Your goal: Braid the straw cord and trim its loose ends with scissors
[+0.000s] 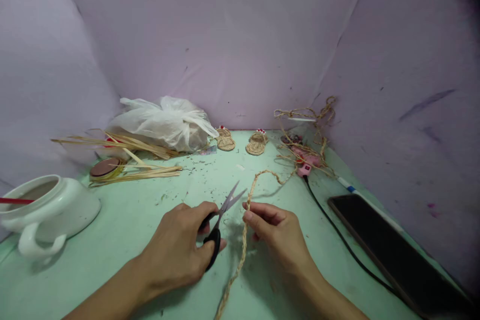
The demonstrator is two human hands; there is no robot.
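My left hand (180, 247) grips a pair of black-handled scissors (221, 222), fingers through the handles, blades parted and pointing up and to the right. My right hand (275, 232) pinches a braided straw rope (245, 220) just right of the blade tips. The rope runs from the table's near edge up through my fingers, then loops away towards the back right. Both hands rest low over the green table (131, 220).
A white ceramic pot (48, 210) lies at the left. Straw strips (131, 157), a round lid and a white plastic bag (165, 122) sit behind it. Two small woven sandals (242, 141) stand at the back. A tangle of rope, a pink glue gun (305, 162) with black cord and a dark tablet (393, 250) are at the right.
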